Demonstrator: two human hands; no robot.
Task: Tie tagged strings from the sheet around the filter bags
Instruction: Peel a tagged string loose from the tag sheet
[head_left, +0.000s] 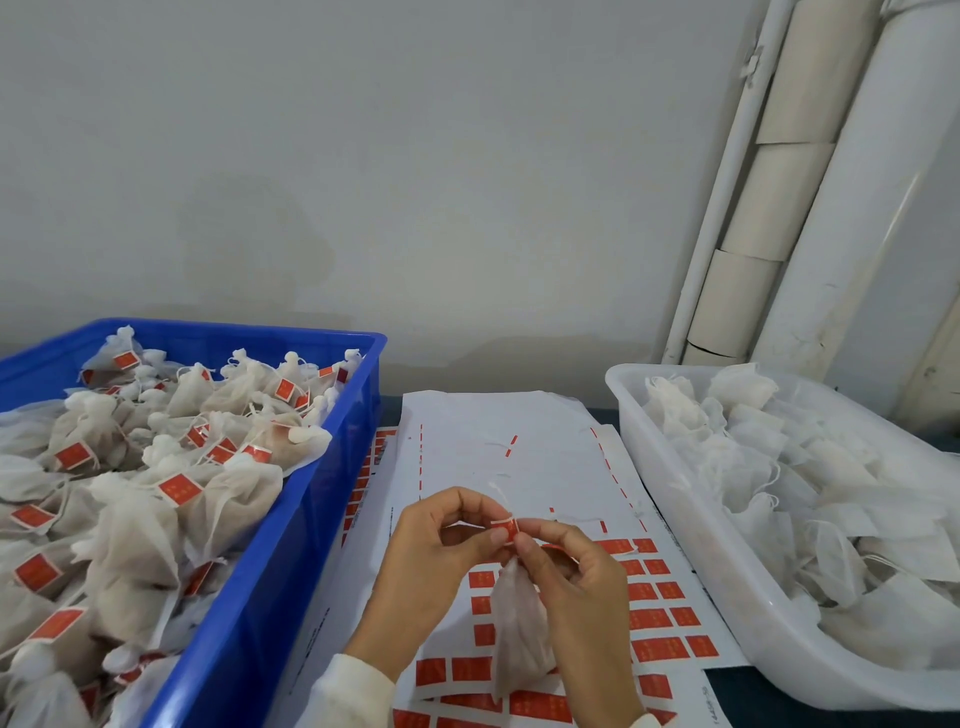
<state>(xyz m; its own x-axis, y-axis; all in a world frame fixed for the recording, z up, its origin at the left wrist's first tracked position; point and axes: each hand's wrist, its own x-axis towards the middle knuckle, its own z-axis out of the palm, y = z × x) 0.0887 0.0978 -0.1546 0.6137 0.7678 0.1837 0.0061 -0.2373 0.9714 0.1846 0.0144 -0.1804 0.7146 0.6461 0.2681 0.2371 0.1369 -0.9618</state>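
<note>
While the blue crate at the left of the frame sits heaped with bags already tied and tagged, the work in hand is at lower centre, over the sheet of red tags. The left hand has its fingers curled, thumb and forefinger closed on the red tag from the left; the right hand pinches the same tag or its string from the right, its other fingers bent round the neck of the filter bag, which hangs below between the two palms. A short white string end stands up just above the tag.

Judging from this, the knot seems not yet drawn tight. If either pinch slackens, the thin string could slip off the gathered neck and the bag would drop onto the sheet or fall open. Pulling too hard on the tag could tear it from its string, and the loose end could catch on the peeled tags nearby.

How the string runs round the neck is hidden by the fingers, so whether a loop is formed cannot be told. The printing on the tags is too small to read. At the right of the frame the white tub of untied bags is cut off by the edge, as is the crate at the left.
</note>
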